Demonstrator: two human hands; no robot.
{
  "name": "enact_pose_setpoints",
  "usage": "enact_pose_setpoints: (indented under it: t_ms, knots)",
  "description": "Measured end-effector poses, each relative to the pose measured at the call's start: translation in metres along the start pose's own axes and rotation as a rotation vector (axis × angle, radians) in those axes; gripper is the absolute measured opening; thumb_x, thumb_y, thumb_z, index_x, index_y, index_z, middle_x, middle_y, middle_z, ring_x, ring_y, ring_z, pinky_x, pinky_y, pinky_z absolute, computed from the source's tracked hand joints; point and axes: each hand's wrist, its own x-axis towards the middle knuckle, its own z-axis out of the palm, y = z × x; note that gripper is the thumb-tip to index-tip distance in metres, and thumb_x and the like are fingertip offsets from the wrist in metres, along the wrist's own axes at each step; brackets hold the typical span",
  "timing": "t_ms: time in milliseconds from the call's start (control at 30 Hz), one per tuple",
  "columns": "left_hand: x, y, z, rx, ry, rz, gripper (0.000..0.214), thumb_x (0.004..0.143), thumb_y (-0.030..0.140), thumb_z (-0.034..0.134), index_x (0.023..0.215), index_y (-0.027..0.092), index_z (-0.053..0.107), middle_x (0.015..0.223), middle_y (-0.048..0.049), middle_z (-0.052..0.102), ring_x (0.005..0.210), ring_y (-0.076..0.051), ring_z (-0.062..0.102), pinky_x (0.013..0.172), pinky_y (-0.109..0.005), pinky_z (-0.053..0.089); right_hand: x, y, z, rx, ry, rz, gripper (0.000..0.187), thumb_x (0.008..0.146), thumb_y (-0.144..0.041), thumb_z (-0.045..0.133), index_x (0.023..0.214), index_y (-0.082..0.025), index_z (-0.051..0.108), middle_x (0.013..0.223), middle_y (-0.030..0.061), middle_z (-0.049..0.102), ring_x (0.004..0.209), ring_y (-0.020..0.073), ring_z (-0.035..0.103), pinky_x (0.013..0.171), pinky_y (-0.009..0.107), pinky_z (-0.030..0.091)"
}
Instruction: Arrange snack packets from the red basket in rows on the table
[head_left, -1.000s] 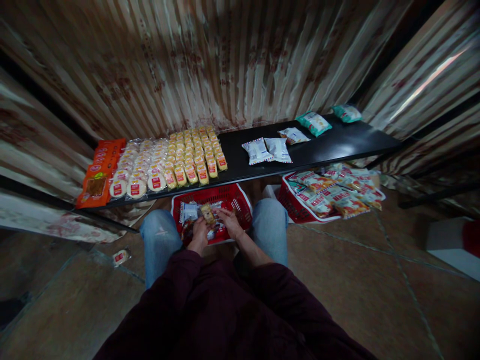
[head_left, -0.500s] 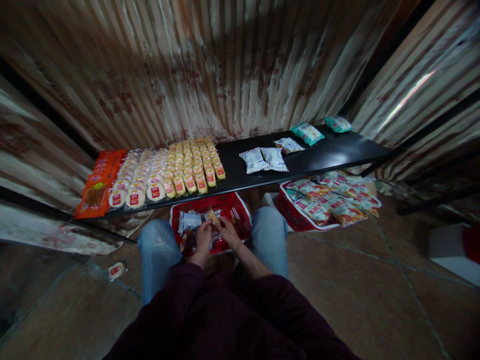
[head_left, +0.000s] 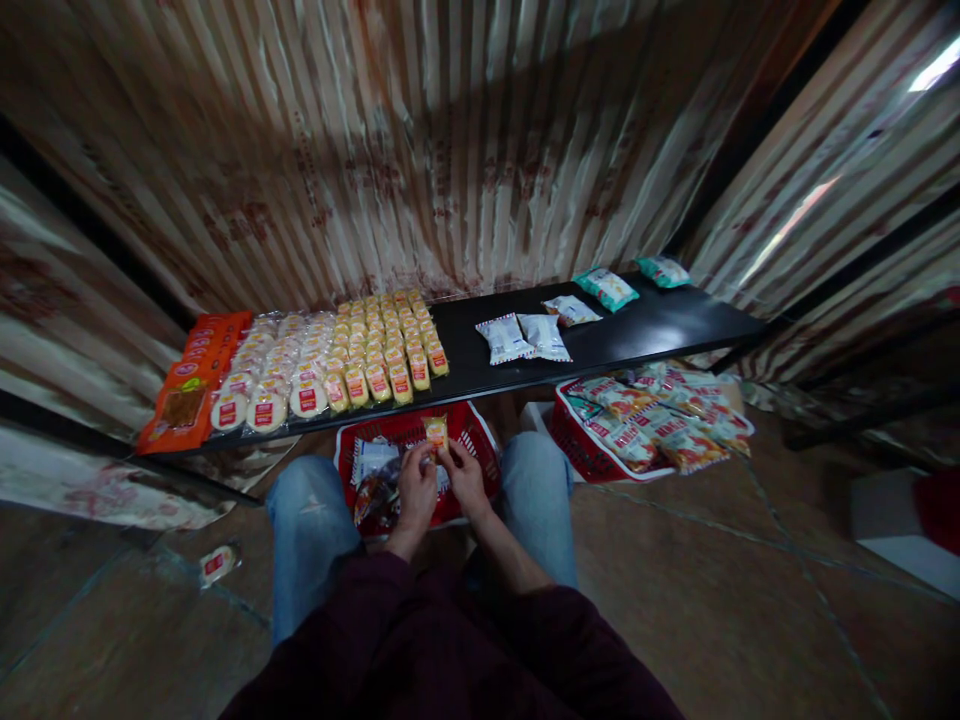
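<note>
Between my knees, above a red plastic basket (head_left: 346,440), both hands pinch one small yellow wrapped snack cake (head_left: 436,433). My left hand (head_left: 417,488) is closed on its lower left side, and my right hand (head_left: 463,474) is closed on its lower right. The cake's red label faces up toward me. Inside the basket lie a white packet (head_left: 375,458) and a dark, shiny packet (head_left: 375,497), partly hidden by my left hand. Close behind, on the black shelf (head_left: 465,368), stand rows of similar yellow wrapped cakes (head_left: 379,380).
Left on the shelf are round white wrapped cakes (head_left: 266,410) and orange bags (head_left: 180,405). White packets (head_left: 502,338) and green packets (head_left: 607,288) lie to the right. A second red basket (head_left: 592,455) holds several snack bags. One wrapped cake (head_left: 219,565) lies on the floor.
The snack cake has been turned and raised, so its labelled face now shows. My hands have shifted slightly apart around it. The whole view has tilted a little.
</note>
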Motion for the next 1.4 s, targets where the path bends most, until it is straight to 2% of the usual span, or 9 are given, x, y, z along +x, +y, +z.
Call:
enact_pose_setpoints:
  t_ms: [200, 367, 667, 867, 1067, 1400]
  knots:
    - [0.007, 0.022, 0.004, 0.089, -0.048, 0.21, 0.03, 0.074, 0.008, 0.049, 0.096, 0.018, 0.066, 0.112, -0.0087, 0.064, 0.11, -0.02, 0.057, 0.103, -0.04, 0.041, 0.011, -0.019, -0.004, -0.06, 0.058, -0.13, 0.044, 0.074, -0.043, 0.064, 0.112, -0.02, 0.064, 0.11, 0.0077, 0.069, 0.097, 0.0229, 0.064, 0.092, 0.038, 0.048]
    - [0.025, 0.039, 0.013, 0.19, -0.103, 0.293, 0.035, 0.079, 0.01, 0.045, 0.108, 0.018, 0.062, 0.118, -0.0096, 0.063, 0.112, -0.018, 0.057, 0.102, -0.038, 0.043, 0.034, -0.041, -0.009, -0.131, 0.039, -0.211, 0.039, 0.079, -0.043, 0.059, 0.11, -0.02, 0.064, 0.108, 0.0081, 0.07, 0.095, 0.0223, 0.065, 0.091, 0.038, 0.049]
    - [0.064, 0.057, 0.034, 0.273, -0.052, 0.318, 0.037, 0.08, 0.01, 0.042, 0.111, 0.015, 0.062, 0.123, -0.0105, 0.061, 0.119, -0.018, 0.054, 0.109, -0.036, 0.039, 0.087, -0.054, -0.003, -0.232, 0.07, -0.304, 0.038, 0.081, -0.043, 0.057, 0.109, -0.018, 0.065, 0.105, 0.0088, 0.069, 0.088, 0.0202, 0.064, 0.086, 0.037, 0.05]
    - [0.084, 0.063, 0.042, 0.323, -0.046, 0.294, 0.041, 0.079, 0.008, 0.043, 0.114, 0.014, 0.062, 0.13, -0.0102, 0.058, 0.125, -0.018, 0.05, 0.112, -0.036, 0.035, 0.112, -0.065, 0.003, -0.349, 0.088, -0.331, 0.038, 0.079, -0.04, 0.056, 0.106, -0.016, 0.068, 0.096, 0.0093, 0.067, 0.082, 0.0201, 0.061, 0.081, 0.036, 0.05]
    - [0.094, 0.06, 0.047, 0.353, -0.054, 0.285, 0.04, 0.079, 0.009, 0.044, 0.114, 0.013, 0.064, 0.13, -0.0109, 0.058, 0.128, -0.02, 0.048, 0.113, -0.038, 0.033, 0.124, -0.07, 0.005, -0.51, 0.06, -0.309, 0.037, 0.081, -0.036, 0.054, 0.109, -0.015, 0.066, 0.094, 0.0091, 0.067, 0.083, 0.0201, 0.061, 0.081, 0.033, 0.049]
    - [0.097, 0.055, 0.05, 0.351, -0.09, 0.267, 0.044, 0.078, 0.008, 0.043, 0.118, 0.012, 0.062, 0.131, -0.0116, 0.058, 0.127, -0.02, 0.048, 0.114, -0.037, 0.033, 0.128, -0.072, 0.006, -0.807, 0.082, -0.28, 0.033, 0.085, -0.034, 0.05, 0.11, -0.019, 0.066, 0.095, 0.0071, 0.067, 0.085, 0.0186, 0.06, 0.077, 0.028, 0.047]
